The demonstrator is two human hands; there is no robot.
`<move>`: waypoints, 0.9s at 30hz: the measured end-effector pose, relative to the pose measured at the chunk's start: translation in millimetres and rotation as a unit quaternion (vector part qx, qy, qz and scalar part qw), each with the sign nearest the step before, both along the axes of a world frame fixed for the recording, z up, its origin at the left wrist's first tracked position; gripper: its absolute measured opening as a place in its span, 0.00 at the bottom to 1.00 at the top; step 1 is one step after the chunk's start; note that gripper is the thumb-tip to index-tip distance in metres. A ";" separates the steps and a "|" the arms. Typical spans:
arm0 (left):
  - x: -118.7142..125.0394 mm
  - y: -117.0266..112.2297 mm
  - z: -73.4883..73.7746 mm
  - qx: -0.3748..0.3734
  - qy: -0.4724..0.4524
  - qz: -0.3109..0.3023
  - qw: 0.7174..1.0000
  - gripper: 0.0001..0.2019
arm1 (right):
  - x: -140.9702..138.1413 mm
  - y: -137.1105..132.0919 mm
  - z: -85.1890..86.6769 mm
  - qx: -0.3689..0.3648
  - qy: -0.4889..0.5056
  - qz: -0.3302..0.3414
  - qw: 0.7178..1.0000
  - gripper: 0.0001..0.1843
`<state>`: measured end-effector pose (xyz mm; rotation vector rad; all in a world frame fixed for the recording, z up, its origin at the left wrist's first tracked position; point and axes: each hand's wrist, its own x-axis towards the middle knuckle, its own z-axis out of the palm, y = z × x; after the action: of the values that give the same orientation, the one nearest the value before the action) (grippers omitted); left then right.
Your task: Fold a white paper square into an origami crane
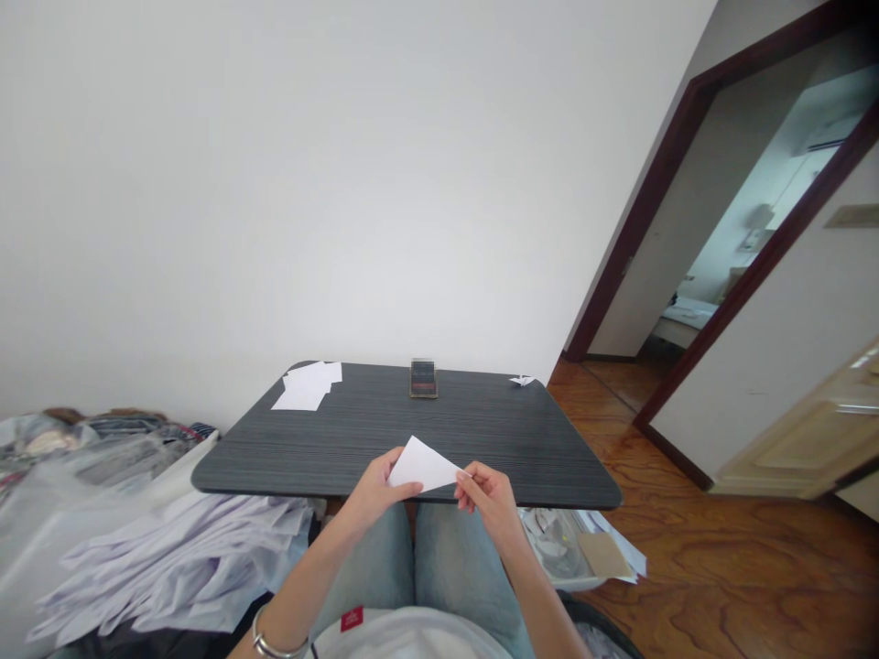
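A piece of white paper (427, 465), folded to a triangle, is held up above the near edge of the dark table (371, 430). My left hand (379, 485) grips its left side, with the thumb lying across the front. At the pointed right corner, my right hand (484, 492) pinches the paper between thumb and fingers. Loose white sheets (308, 384) lie overlapping at the table's far left. A small folded white paper piece (522, 380) rests near the far right corner.
A phone (424, 378) stands propped at the table's back edge, by the white wall (426, 183). Piled white cloth (185, 558) and plastic bags lie to the left. Below the table's right side is a container of papers (569, 545). A doorway opens at right.
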<state>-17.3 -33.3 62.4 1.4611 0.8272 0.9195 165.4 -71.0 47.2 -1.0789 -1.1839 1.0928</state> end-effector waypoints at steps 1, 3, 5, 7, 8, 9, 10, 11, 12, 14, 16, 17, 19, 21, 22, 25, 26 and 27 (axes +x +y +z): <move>-0.8 0.2 -1.4 -0.011 -0.011 -0.005 1.000 0.21 | 0.5 -0.2 0.2 -0.001 -0.003 -0.004 1.000 0.16; -3.1 0.4 -3.7 -0.040 -0.026 -0.016 0.999 0.23 | 1.6 -0.5 0.6 -0.001 -0.005 -0.013 1.000 0.15; -6.3 0.6 -5.1 -0.063 -0.022 -0.016 0.998 0.26 | 3.2 -0.3 0.1 0.002 -0.003 -0.019 1.000 0.15; -10.3 0.6 -5.1 -0.077 -0.013 -0.005 0.997 0.27 | 5.3 0.8 -1.7 0.005 -0.001 -0.025 1.000 0.15; -12.5 0.6 -4.7 -0.081 -0.012 0.003 0.997 0.27 | 6.5 1.6 -3.0 0.007 0.000 -0.030 1.000 0.15; -14.7 0.6 -4.0 -0.084 -0.013 0.011 0.996 0.27 | 7.9 2.4 -4.4 0.008 0.002 -0.035 0.999 0.15; -17.1 0.7 -3.2 -0.084 -0.017 0.017 0.996 0.27 | 9.3 3.4 -5.8 0.009 0.003 -0.041 0.999 0.15; -19.4 0.9 -2.4 -0.082 -0.020 0.023 0.996 0.27 | 10.6 4.3 -7.0 0.009 0.005 -0.047 0.999 0.15; -21.7 1.2 -1.7 -0.078 -0.022 0.028 0.996 0.27 | 11.8 5.1 -8.0 0.009 0.007 -0.052 0.999 0.15; -26.3 2.0 -1.0 -0.070 -0.024 0.036 0.997 0.26 | 13.5 6.3 -9.0 0.009 0.007 -0.062 0.998 0.16; -30.9 3.2 -1.2 -0.065 -0.021 0.043 0.997 0.26 | 14.4 7.0 -9.0 0.009 0.007 -0.072 0.997 0.16; -33.3 3.9 -1.6 -0.063 -0.017 0.048 0.997 0.26 | 14.6 7.1 -8.8 0.010 0.007 -0.076 0.997 0.16; -38.0 5.4 -2.8 -0.060 -0.012 0.058 0.996 0.26 | 15.0 7.1 -8.3 0.014 0.008 -0.085 0.996 0.17; -42.1 7.2 -4.0 -0.052 -0.009 0.071 0.996 0.26 | 15.5 7.0 -7.8 0.021 0.010 -0.098 0.995 0.16; -43.5 8.0 -4.4 -0.047 -0.010 0.081 0.996 0.26 | 15.7 6.8 -7.6 0.025 0.012 -0.103 0.994 0.16; -42.7 9.6 -4.5 -0.039 -0.013 0.109 0.993 0.21 | 14.7 5.5 -6.3 0.021 0.008 -0.091 0.996 0.15; -40.5 9.6 -4.1 -0.039 -0.016 0.108 0.993 0.21 | 13.7 4.8 -5.6 0.017 0.004 -0.079 0.997 0.15; -37.3 9.3 -3.5 -0.042 -0.017 0.096 0.994 0.21 | 12.2 3.9 -4.7 0.014 -0.002 -0.065 0.998 0.15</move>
<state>-54.6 -24.0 58.9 1.3061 0.9809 1.0379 177.6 -67.1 42.5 -1.1204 -1.1125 0.9711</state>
